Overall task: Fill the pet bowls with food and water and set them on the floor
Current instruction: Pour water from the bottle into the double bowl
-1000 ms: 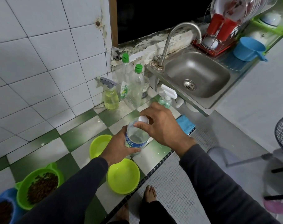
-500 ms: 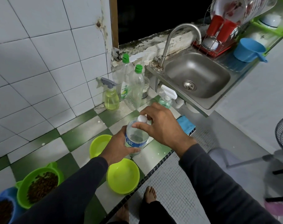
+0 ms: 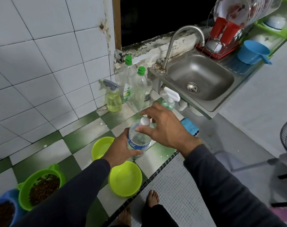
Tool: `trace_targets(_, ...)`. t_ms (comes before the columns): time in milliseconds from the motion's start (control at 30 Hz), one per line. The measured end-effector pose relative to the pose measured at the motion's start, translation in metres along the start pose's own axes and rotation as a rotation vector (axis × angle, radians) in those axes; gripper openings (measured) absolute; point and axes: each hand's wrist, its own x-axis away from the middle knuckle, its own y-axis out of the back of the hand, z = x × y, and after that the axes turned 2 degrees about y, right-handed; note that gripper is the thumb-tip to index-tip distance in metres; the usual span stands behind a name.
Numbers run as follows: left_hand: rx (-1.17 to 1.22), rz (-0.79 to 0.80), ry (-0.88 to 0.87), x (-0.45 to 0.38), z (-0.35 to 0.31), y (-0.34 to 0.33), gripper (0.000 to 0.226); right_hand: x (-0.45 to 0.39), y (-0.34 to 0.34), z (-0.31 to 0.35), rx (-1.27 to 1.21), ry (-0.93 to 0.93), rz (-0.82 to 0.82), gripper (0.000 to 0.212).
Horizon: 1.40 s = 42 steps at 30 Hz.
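Head view: left hand (image 3: 121,149) grips water bottle (image 3: 138,140); right hand (image 3: 167,126) over cap (image 3: 144,121).

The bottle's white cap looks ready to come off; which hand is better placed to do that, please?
Right. The right hand has its fingertips at the white cap, while the left hand grips the water bottle by its body, steadying it.

My left hand (image 3: 121,150) and right hand (image 3: 167,128) are bare, no rings, watch or gloves on either. Both arms wear long dark sleeves (image 3: 221,182), plain and snug at the wrists. Below, dark trouser legs (image 3: 157,215) end above my bare feet (image 3: 153,198).
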Motion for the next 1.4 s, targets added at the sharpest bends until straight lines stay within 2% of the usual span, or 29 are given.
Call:
trace_targets(67,0.001,0.005,0.003,0.0003,-0.0007,0.0001,0.088,-0.0027,-0.0009,0.0021,0.022,-0.028,-0.021,0.041)
trace_targets(267,0.018,0.003,0.009,0.0002,-0.0005,-0.0005,0.089,0.0,-0.0006,0.0001,-0.028,0.088,0.017,0.026)
trace_targets(433,0.022,0.003,0.016,-0.0008,0.0011,-0.0009,0.086,0.0011,0.0003,0.0014,-0.002,0.162,0.044,0.052)
trace_targets(533,0.018,0.016,0.016,-0.001,0.0002,-0.0013,0.087,0.0009,-0.0021,0.0016,0.001,0.024,0.008,0.055)
trace_targets(600,0.01,0.015,0.014,-0.0002,-0.0007,-0.0011,0.087,-0.0011,-0.0026,0.0019,0.031,-0.027,-0.009,0.048)
trace_targets(700,0.017,0.014,0.014,-0.0002,-0.0001,-0.0005,0.088,-0.0012,-0.0014,0.0018,0.011,0.04,-0.01,0.031)
trace_targets(833,0.028,0.017,0.011,-0.0005,-0.0007,-0.0003,0.088,0.0011,-0.0004,0.0028,0.001,0.094,-0.004,0.054)
trace_targets(933,0.028,0.024,0.01,-0.0009,-0.0009,0.0004,0.089,-0.0014,-0.0003,0.0049,0.056,-0.024,-0.029,0.049)
trace_targets(1067,0.023,0.022,0.012,0.0001,-0.0008,0.0003,0.089,-0.0024,-0.0009,0.005,0.046,-0.004,-0.019,0.033)
trace_targets(1200,0.028,0.019,0.002,-0.0001,-0.0015,-0.0005,0.087,0.0017,0.0,0.0051,0.023,0.029,0.019,0.064)
trace_targets(1333,0.031,0.026,0.01,-0.0001,-0.0022,0.0003,0.086,-0.0009,-0.0025,0.0055,0.089,-0.064,-0.028,0.045)
trace_targets(1400,0.028,0.023,0.014,0.0005,-0.0028,0.0,0.086,-0.0009,-0.0034,0.0055,0.082,-0.041,-0.038,0.034)
